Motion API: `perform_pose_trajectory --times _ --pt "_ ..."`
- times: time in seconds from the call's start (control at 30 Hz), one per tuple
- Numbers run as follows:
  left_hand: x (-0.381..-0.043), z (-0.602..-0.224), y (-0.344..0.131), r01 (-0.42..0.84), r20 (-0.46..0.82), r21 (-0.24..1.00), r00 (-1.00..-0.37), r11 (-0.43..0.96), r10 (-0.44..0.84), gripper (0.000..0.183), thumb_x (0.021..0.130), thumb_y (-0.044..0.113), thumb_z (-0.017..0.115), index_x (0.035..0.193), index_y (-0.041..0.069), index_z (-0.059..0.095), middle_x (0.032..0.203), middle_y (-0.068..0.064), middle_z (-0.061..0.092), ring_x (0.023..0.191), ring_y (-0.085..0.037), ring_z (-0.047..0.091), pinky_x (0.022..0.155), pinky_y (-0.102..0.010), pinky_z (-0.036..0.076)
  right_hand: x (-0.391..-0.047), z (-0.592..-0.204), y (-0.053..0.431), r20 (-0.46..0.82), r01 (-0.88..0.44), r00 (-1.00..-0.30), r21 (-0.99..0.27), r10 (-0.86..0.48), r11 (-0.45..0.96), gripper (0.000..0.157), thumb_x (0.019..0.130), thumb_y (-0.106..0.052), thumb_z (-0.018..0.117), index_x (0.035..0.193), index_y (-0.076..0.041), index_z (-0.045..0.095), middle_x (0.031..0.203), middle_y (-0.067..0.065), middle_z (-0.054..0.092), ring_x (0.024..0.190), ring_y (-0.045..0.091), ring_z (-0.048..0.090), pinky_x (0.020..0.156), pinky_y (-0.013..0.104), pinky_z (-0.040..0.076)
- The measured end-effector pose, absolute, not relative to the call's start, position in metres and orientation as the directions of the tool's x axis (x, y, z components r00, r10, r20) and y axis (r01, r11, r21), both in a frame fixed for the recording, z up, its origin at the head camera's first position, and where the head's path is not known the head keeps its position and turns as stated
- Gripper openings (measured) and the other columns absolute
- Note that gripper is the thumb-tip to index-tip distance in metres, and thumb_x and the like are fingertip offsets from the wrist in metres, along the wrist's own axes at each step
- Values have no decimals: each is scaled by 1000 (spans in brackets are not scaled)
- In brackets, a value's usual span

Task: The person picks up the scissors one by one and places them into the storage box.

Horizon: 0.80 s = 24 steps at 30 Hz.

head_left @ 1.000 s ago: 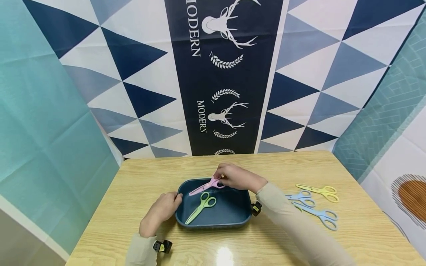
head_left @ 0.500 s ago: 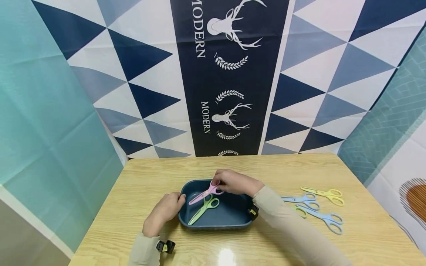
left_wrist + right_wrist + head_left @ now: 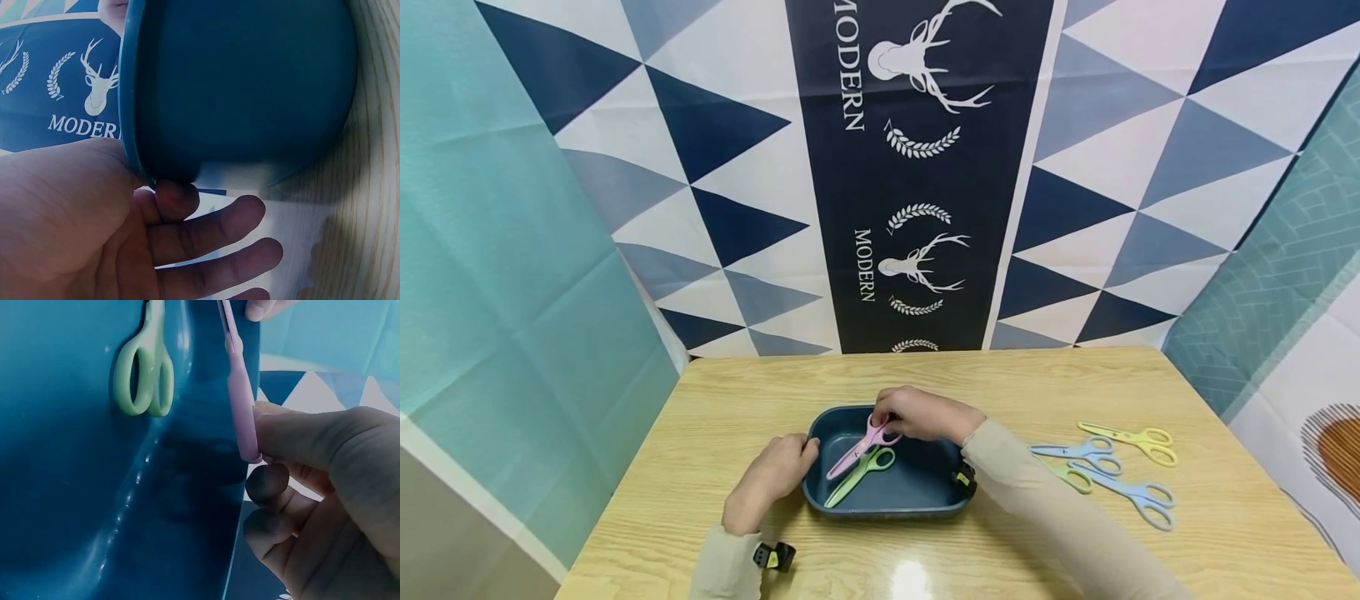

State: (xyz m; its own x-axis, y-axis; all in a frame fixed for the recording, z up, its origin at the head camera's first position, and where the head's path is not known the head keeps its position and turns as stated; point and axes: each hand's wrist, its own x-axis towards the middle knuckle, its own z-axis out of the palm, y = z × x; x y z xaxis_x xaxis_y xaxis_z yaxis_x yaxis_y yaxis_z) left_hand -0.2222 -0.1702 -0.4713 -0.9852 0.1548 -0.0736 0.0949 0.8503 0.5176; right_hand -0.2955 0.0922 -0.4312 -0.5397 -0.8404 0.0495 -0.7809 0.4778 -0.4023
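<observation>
A dark blue rectangular tray (image 3: 917, 507) with raised sides stands on the table. My left hand (image 3: 778, 468) grips its left rim, thumb over the edge and fingers along the outer wall, as the left wrist view shows. Over the tray's far side, my right hand (image 3: 917, 414) pinches a handle loop of the pink scissors (image 3: 859, 450). In the head view their blades slant down to the left, overlapping the green scissors (image 3: 850, 483) that lie inside. The right wrist view shows the green handles (image 3: 145, 381) on the tray floor and the pink scissors (image 3: 240, 412) edge-on.
Right of the tray lie yellow scissors (image 3: 1138, 437) and two blue pairs, one (image 3: 1093, 451) behind the other (image 3: 1138, 493). A green handle (image 3: 1075, 477) shows between them, partly behind the right sleeve (image 3: 1045, 492). A patterned cloth (image 3: 730, 242) hangs behind the wooden table (image 3: 737, 392).
My right hand has moved slightly left and nearer with the pink scissors, whose blades now lie over the green pair. The left hand keeps its grip. The head view has shifted slightly.
</observation>
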Motion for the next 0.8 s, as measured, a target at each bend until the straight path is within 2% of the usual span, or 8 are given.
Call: perform_pose_trajectory --times 0.33,0.8 --pt "-222 -471 -170 96 -72 510 -986 855 153 30 108 25 48 95 6 68 78 -4 59 71 -16 55 69 -36 49 -299 -440 86 23 -806 -500 -378 -866 455 14 95 -2 71 106 -7 76 103 3 69 91 10 63 83 22 53" --pt "-219 -469 -170 118 -53 514 -984 850 168 31 108 23 48 83 10 62 72 -3 53 68 -16 52 66 -33 46 -296 -448 80 -88 -772 -508 -395 -857 498 15 92 1 73 101 -9 80 99 0 71 91 7 62 83 20 52"
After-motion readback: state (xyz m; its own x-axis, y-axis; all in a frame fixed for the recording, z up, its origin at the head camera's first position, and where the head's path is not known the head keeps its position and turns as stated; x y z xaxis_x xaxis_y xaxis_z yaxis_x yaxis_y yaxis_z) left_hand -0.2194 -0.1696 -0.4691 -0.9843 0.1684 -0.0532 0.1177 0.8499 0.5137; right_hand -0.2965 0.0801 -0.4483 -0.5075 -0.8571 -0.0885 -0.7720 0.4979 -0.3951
